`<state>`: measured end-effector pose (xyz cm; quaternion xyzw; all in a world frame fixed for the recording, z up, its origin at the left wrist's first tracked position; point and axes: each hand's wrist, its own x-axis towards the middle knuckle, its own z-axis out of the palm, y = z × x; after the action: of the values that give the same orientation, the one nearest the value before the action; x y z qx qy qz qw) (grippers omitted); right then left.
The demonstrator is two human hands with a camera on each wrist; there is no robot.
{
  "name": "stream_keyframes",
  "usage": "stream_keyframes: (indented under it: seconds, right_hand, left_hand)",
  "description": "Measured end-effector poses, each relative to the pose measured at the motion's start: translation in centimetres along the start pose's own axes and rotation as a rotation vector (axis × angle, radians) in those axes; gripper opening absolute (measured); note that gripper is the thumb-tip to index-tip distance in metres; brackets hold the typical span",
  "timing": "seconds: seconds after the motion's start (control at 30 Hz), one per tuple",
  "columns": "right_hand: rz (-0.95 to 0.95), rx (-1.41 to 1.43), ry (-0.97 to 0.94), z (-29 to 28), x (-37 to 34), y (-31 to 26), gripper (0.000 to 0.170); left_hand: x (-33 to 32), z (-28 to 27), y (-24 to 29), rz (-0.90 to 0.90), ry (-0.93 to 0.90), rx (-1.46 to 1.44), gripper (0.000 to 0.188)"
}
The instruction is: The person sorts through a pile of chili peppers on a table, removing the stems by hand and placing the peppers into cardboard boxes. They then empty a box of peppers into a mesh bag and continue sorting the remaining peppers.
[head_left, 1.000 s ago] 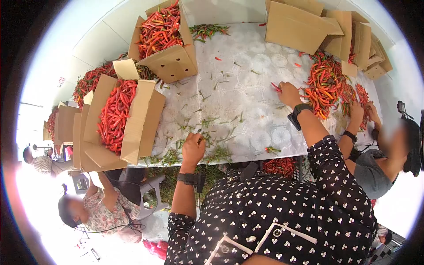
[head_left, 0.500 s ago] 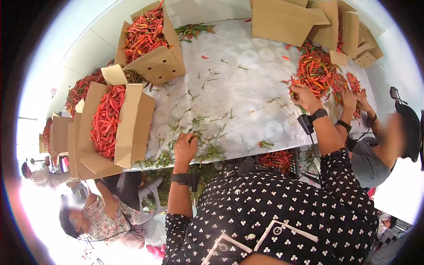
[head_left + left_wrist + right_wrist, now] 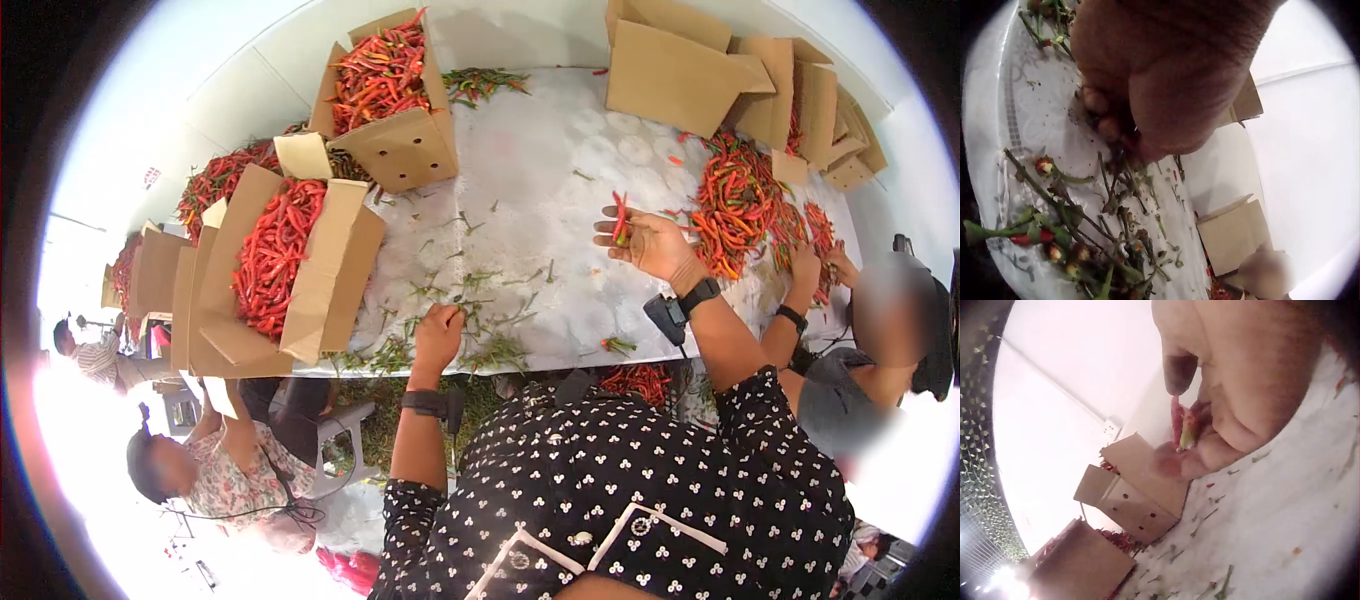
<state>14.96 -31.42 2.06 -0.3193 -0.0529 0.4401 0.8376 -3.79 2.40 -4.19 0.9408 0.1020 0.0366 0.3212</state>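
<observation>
My left hand (image 3: 437,337) is near the table's front edge over scattered green chili stems (image 3: 490,350), its fingers curled in. At its fingertips is a small dark object (image 3: 1119,152); I cannot tell what it is. My right hand (image 3: 655,245) is turned palm up above the table, left of a heap of red chilies (image 3: 738,200). It holds red chilies (image 3: 620,215) across the fingers. In the right wrist view the thumb tip meets one red chili (image 3: 1176,419), and a yellowish-green stem end (image 3: 1189,436) shows beside it.
Cardboard boxes full of red chilies stand at left (image 3: 335,270) and back left (image 3: 405,150). More boxes (image 3: 680,75) stand at the back right. At right another person's hands (image 3: 805,265) are at the chilies. A loose chili with green stem (image 3: 618,345) lies near the front edge.
My right hand went right to the chili heap, then came back left and turned palm up with chilies in it. The left hand stays over the stems.
</observation>
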Motion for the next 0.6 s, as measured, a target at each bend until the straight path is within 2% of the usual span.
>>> stream_keyframes:
  seconds: [0.07, 0.13, 0.2, 0.27, 0.33, 0.6]
  right_hand:
    - [0.04, 0.003, -0.002, 1.8, 0.8, 0.3, 0.039]
    - [0.042, -0.05, -0.023, 3.1, 1.4, 0.6, 0.039]
    - [0.053, -0.266, 0.069, 3.8, 2.2, 0.9, 0.038]
    - [0.062, -0.318, 0.057, 4.8, 3.3, 1.7, 0.037]
    - [0.099, -0.472, 0.095, 5.5, 4.1, 1.9, 0.035]
    - [0.13, -0.535, 0.06, 8.9, 7.8, 2.0, 0.025]
  left_hand:
    - [0.0, 0.0, -0.1, 0.109, 0.064, -0.021, 0.018]
    - [-0.1, 0.3, -0.4, 0.09, 0.094, -0.06, 0.017]
    - [-0.3, 0.5, -0.8, 0.049, 0.104, -0.105, 0.016]
    - [-0.7, 0.1, -1.5, 0.033, 0.147, -0.103, 0.016]
    - [-0.7, -0.2, -1.1, 0.075, 0.167, -0.139, 0.016]
    - [-1.2, -1.0, -1.0, -0.031, 0.11, -0.186, 0.018]
